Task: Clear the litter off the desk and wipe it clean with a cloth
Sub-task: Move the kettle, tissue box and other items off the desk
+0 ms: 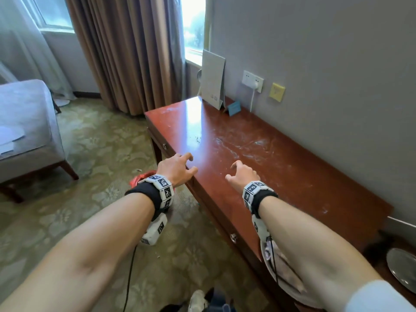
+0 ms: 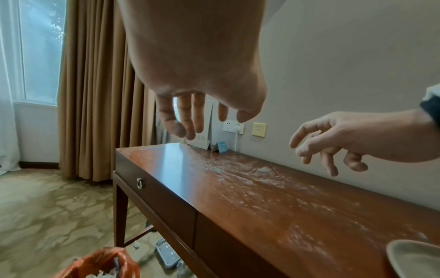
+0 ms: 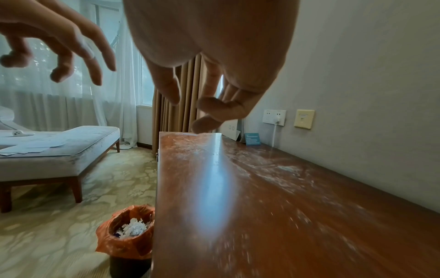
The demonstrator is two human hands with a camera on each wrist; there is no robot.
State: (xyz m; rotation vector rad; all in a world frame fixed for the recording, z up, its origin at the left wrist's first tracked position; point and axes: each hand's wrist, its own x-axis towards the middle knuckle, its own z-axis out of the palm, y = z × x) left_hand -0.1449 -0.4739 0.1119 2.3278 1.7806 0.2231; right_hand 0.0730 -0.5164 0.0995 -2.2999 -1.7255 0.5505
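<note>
The red-brown desk [image 1: 281, 181] runs along the wall, its top streaked with white dusty smears [image 1: 247, 147] and a few dark crumbs [image 1: 198, 138]. My left hand [image 1: 191, 164] hovers over the desk's front edge with loosely curled fingers [image 2: 188, 120] and holds nothing. A little to its right, my right hand [image 1: 231, 171] hangs above the desktop, its fingers [image 3: 204, 105] also loosely curled and empty. On the floor below the front edge stands a bin lined with an orange bag [image 3: 128, 229], with crumpled white paper inside. I see no cloth in any view.
A white folded card [image 1: 212, 79] and a small blue card [image 1: 234, 108] stand at the desk's far end by the wall sockets [image 1: 252, 81]. A plate [image 1: 403, 266] lies at the near right. A grey bench [image 1: 27, 122] stands to the left. A grey tray [image 2: 166, 255] lies under the desk.
</note>
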